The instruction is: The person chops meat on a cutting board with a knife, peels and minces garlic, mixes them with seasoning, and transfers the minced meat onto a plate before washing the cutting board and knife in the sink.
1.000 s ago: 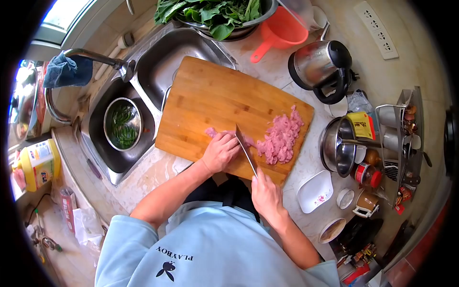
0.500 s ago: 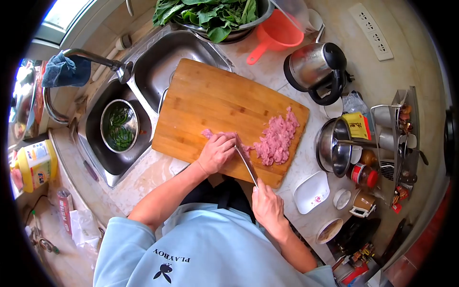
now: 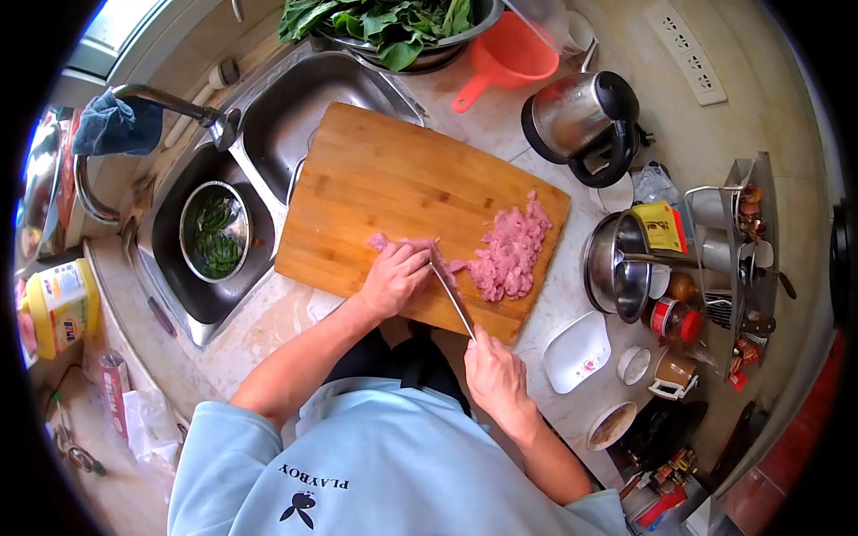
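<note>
A wooden cutting board (image 3: 375, 179) lies at a slant, partly over the sink's edge. My left hand (image 3: 396, 279) presses with bent fingers on a strip of raw pink meat (image 3: 379, 241) near the board's front edge. In my right hand (image 3: 494, 375) is a knife (image 3: 453, 302), gripped by its handle. Its blade slants up to the left and touches the meat beside my left fingertips. A pile of sliced meat (image 3: 512, 250) rests on the board to the right of the blade. My left fingers hide part of the strip.
Left of the board, the double sink (image 3: 277, 107) holds a steel bowl of green vegetables (image 3: 215, 232). Leafy greens (image 3: 384, 22), an orange-red strainer (image 3: 509, 54) and an electric kettle (image 3: 581, 125) stand behind. On the right are steel bowls (image 3: 617, 268), a white dish (image 3: 576, 353) and jars (image 3: 677, 320).
The whole view has shifted slightly, so most things appear a little further left and up. Both hands keep their hold, and the knife stays beside the left fingers.
</note>
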Action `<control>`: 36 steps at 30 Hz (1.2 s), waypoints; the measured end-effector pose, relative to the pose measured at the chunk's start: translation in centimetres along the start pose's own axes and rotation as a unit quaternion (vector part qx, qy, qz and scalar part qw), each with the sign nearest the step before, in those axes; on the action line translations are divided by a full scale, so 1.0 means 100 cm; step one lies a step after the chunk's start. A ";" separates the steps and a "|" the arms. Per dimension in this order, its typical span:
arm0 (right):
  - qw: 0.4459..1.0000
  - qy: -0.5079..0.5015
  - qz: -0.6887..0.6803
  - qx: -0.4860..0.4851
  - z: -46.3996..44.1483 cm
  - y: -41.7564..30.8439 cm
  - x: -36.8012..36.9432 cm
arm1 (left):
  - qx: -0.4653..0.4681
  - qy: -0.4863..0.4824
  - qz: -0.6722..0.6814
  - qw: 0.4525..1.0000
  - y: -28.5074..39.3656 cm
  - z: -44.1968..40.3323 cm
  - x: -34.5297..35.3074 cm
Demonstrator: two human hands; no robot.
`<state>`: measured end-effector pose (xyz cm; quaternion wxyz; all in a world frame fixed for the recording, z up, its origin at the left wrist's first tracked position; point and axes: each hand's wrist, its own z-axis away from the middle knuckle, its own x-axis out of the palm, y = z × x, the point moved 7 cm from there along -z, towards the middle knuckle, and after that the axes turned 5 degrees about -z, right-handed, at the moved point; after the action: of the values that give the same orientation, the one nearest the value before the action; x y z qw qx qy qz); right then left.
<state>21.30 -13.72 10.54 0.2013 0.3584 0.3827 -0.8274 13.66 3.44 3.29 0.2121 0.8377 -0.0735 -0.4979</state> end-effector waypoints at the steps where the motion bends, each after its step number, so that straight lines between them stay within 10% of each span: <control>1: 1.000 -0.002 0.003 0.007 -0.001 0.004 0.005 | -0.001 -0.006 -0.001 1.000 -0.001 0.002 0.001; 11: 0.982 0.116 -0.145 0.041 -0.058 0.029 -0.027 | 0.006 0.018 0.017 1.000 0.000 -0.001 -0.001; 36: 0.998 0.045 -0.028 -0.040 -0.031 -0.002 -0.024 | -0.005 0.039 0.017 0.999 -0.002 0.000 -0.005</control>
<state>24.11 -11.06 11.06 0.1749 0.3764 0.4339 -0.7997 13.45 3.75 3.61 0.2270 0.8539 -0.0771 -0.4620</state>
